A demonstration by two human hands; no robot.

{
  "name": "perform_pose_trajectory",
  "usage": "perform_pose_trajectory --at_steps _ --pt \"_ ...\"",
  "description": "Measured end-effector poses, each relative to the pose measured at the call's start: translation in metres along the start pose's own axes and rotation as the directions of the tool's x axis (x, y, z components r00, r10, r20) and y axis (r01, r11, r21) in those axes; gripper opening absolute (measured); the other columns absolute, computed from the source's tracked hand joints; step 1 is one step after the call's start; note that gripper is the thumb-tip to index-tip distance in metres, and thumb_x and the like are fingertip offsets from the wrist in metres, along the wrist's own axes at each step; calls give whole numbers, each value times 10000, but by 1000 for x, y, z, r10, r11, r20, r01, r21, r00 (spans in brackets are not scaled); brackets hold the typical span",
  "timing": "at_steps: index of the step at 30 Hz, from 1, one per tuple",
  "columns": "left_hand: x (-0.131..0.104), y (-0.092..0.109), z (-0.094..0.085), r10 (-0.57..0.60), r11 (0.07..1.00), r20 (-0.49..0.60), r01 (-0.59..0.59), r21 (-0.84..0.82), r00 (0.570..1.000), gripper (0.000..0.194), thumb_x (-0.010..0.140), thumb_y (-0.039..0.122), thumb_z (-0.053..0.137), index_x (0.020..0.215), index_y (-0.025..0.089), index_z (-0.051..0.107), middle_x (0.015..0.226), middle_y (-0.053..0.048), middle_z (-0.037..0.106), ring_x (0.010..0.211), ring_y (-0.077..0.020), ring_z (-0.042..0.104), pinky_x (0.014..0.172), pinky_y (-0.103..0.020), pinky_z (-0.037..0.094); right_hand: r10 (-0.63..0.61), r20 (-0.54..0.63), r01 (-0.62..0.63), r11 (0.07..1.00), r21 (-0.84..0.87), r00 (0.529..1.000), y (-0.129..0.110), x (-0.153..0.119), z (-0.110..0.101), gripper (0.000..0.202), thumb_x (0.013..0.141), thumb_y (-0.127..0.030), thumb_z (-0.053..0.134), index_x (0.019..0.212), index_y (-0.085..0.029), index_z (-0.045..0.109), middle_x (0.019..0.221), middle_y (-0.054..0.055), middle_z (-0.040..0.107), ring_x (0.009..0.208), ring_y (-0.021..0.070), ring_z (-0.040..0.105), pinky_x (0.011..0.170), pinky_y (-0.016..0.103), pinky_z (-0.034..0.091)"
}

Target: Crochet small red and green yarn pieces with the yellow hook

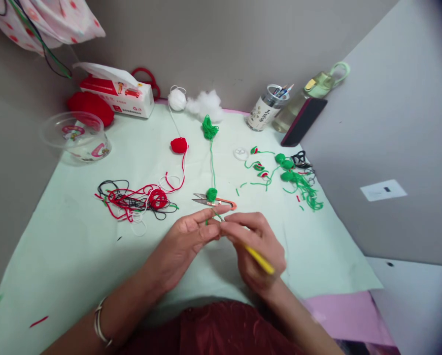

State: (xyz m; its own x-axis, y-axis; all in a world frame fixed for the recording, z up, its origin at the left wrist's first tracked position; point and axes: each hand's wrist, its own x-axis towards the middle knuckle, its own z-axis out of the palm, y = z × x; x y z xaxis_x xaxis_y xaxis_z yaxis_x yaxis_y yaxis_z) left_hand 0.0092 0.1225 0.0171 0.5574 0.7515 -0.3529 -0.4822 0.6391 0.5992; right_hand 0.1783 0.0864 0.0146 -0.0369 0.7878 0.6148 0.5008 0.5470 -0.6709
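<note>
1. The green yarn (218, 215) lay at my fingertips, low over the worktop (317, 256), just on my side of the scissors (226, 202).
2. My left hand (180, 244) was partly open, its forefinger stretched out and its thumb closed in to pinch the yarn.
3. My right hand (259, 244) was curled round a yellow-handled tool (259, 259), which slanted back through my grip. Its tip was too small to make out; I took it for a crochet hook.
4. I judged the step to be working a stitch or loop in the yarn. From there, the next move called for a steady left pinch, an even strand and a small, controlled turn of the tool.
5. A small green ball (212, 194) sat against the scissors, with a strand running away from me to a loose green bundle (210, 128). I couldn't tell whether my yarn joined it.
6. Farther out, a tangle of red, black and white yarn (157, 199) lay to the left, and small green-and-red pieces (258, 166) to the right.
</note>
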Motion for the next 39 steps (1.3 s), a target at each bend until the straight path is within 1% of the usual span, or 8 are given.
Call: perform_pose_trajectory --at_steps 3,7,13,19,24,32,37,39 --pt "0 4 -2 5 999 12 -5 -38 1000 325 887 295 838 1203 218 843 1158 -75 779 1031 -203 667 1042 -341 465 229 -59 -206 944 257 972 2 10 -5 217 1037 -203 647 1096 -298 833 928 51 799 770 200 727 683 360 625" --pt "-1 4 -3 6 999 16 -5 -44 1000 264 895 276 821 1145 202 860 1293 -87 747 1091 -212 653 1072 -351 458 488 -11 -404 735 545 873 5 18 -9 163 1001 -327 714 920 -246 829 834 46 765 605 155 646 542 307 565" --pt "0 2 -4 39 999 -43 -40 -34 998 193 913 248 808 1094 229 871 1174 -50 758 1016 -181 645 1025 -322 457 590 70 -470 559 683 804 5 18 -5 123 947 -338 789 892 -250 856 810 31 761 586 112 623 512 240 528" --pt "0 0 -2 76 997 0 -76 -14 997 207 944 252 795 1143 250 854 1219 -41 752 948 -156 652 977 -309 481 547 90 -451 574 683 832 6 13 -2 116 964 -343 784 929 -263 861 834 24 773 612 113 655 562 246 565" --pt "0 1 -3 48 993 68 -40 -111 997 277 959 234 780 1230 217 833 1026 -39 731 888 -130 641 941 -283 520 519 53 -416 617 668 853 8 13 -4 124 975 -332 777 939 -252 864 853 24 772 650 104 680 608 228 568" --pt "-1 -1 -3 52 996 28 -50 -79 998 238 906 255 835 1142 229 861 838 4 691 768 -110 635 882 -270 524 602 133 -507 509 696 787 7 14 -10 135 946 -372 807 890 -258 854 788 21 753 589 110 627 527 226 521" --pt "0 -8 -2 131 987 -12 -129 99 991 299 855 293 897 1151 300 854 877 12 731 856 -134 646 875 -264 476 420 82 -396 747 534 904 4 8 0 135 995 -348 752 968 -279 865 907 51 818 842 189 740 756 327 610" --pt "1 -7 -3 114 989 -51 -109 104 992 319 825 298 919 1138 311 857 848 28 705 833 -127 627 879 -271 461 396 62 -373 786 493 916 5 8 1 132 1005 -330 743 996 -276 862 929 53 827 875 191 741 784 330 608"
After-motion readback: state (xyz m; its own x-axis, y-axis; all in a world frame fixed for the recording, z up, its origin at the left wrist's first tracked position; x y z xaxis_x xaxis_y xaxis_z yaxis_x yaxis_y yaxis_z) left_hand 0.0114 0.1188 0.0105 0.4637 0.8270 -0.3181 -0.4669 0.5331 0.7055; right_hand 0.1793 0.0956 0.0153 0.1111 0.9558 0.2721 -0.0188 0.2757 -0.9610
